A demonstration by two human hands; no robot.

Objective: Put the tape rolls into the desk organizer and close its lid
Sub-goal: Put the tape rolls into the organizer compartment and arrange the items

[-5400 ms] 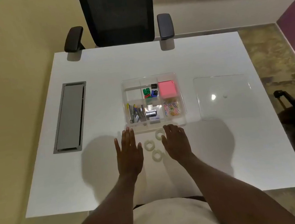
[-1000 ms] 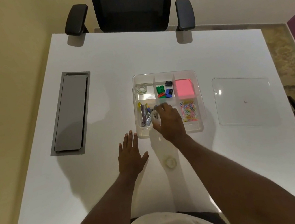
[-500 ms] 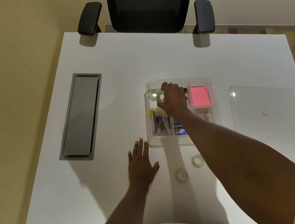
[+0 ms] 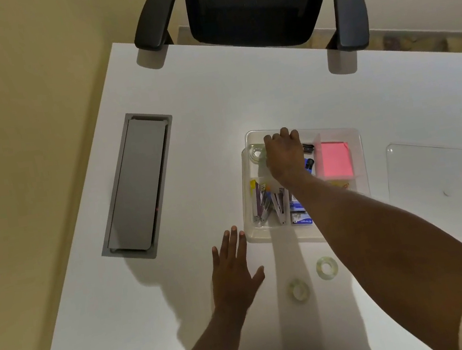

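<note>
The clear desk organizer sits mid-table with its lid off. One clear tape roll lies in its far-left compartment. My right hand reaches over the far compartments just right of that roll, fingers curled downward; its palm hides whatever is beneath. Two more tape rolls lie on the table in front of the organizer, beside my right forearm. My left hand rests flat on the table with fingers spread, left of those rolls. The clear lid lies flat to the organizer's right.
The organizer also holds pink sticky notes, staplers, staple boxes and clips. A grey cable hatch is set into the table at left. A black office chair stands at the far edge.
My right hand carried a tape roll from the organizer's near side to its far-left compartments. My head view shifted left. My left hand stayed flat.
</note>
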